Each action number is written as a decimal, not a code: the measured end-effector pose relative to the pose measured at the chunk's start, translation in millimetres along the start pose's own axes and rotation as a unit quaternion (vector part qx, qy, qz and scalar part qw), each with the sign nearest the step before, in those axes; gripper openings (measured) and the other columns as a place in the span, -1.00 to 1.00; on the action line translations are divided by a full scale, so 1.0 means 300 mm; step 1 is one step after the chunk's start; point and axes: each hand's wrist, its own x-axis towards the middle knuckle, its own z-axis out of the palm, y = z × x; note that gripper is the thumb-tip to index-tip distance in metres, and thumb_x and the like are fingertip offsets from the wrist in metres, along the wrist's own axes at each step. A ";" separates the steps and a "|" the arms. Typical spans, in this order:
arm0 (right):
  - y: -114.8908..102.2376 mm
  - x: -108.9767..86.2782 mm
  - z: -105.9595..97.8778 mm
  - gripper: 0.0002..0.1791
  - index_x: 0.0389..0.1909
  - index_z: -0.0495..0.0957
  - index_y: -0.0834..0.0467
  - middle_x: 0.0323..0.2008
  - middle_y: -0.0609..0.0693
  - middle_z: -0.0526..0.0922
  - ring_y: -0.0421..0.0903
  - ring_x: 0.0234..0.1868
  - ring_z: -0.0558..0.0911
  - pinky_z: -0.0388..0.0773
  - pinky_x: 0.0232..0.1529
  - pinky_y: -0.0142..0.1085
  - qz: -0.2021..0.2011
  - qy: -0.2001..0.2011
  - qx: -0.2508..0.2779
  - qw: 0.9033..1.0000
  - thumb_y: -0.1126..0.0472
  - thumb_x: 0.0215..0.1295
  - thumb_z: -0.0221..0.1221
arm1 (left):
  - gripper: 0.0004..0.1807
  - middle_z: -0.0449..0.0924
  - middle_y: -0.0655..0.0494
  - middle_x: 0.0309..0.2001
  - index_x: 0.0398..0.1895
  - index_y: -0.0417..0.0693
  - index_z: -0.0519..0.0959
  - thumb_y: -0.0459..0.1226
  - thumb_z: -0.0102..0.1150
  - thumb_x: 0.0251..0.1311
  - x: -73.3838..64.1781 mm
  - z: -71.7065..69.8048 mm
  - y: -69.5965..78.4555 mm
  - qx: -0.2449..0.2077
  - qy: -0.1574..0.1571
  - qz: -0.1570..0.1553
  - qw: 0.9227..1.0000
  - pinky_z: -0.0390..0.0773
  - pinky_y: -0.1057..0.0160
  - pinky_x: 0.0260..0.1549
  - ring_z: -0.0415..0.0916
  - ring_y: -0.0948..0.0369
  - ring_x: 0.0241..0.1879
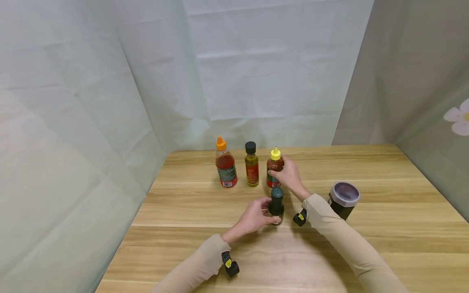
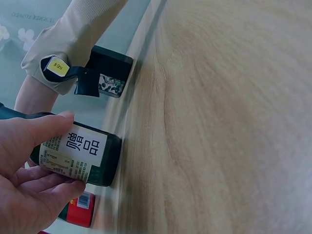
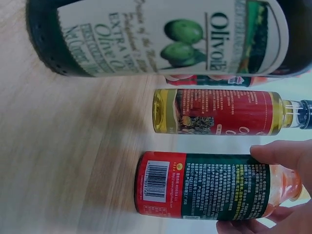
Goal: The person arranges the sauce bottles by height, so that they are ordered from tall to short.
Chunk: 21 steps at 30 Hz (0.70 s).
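In the head view my left hand grips a dark green olive oil bottle low on its body, thumb at the near side and fingers at the far side. The bottle stands upright; its white label shows in the left wrist view. Just behind it, my right hand holds a red sauce bottle with a yellow nozzle cap. The right wrist view shows that bottle's green and red label, with the thumb on one side and fingers curled on the other.
Left of the sauce bottle stand a slim oil bottle with a black cap and a red bottle with an orange cap. A dark jar with a pale-rimmed lid sits beside the right forearm. Cloth hangs behind the wooden table.
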 end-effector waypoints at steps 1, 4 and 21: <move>0.000 0.001 0.000 -0.38 0.19 0.37 0.31 0.07 0.29 0.55 0.21 0.10 0.56 0.54 0.12 0.08 -0.001 -0.003 0.000 1.000 0.28 0.10 0.35 | -0.36 0.56 -0.26 0.10 0.13 -0.37 0.46 -0.28 0.47 -0.02 0.000 0.000 0.000 0.000 0.000 0.000 1.000 0.64 0.16 0.02 0.60 -0.03 0.06; 0.001 0.001 -0.002 -0.36 0.21 0.35 0.33 0.08 0.31 0.52 0.22 0.12 0.53 0.52 0.15 0.10 -0.006 -0.009 -0.001 1.000 0.28 0.11 0.34 | -0.37 0.56 -0.25 0.10 0.13 -0.36 0.46 -0.28 0.47 -0.02 0.002 0.000 -0.002 -0.001 0.000 0.000 1.000 0.64 0.16 0.02 0.60 -0.03 0.06; -0.018 -0.042 -0.070 -0.23 0.38 0.16 0.30 0.31 0.34 0.32 0.27 0.30 0.36 0.39 0.29 0.13 0.010 -0.028 0.041 0.999 0.22 0.21 0.28 | -0.37 0.56 -0.26 0.09 0.12 -0.37 0.46 -0.29 0.47 -0.02 -0.002 -0.001 0.008 -0.003 0.002 0.001 1.000 0.65 0.16 0.00 0.60 -0.04 0.05</move>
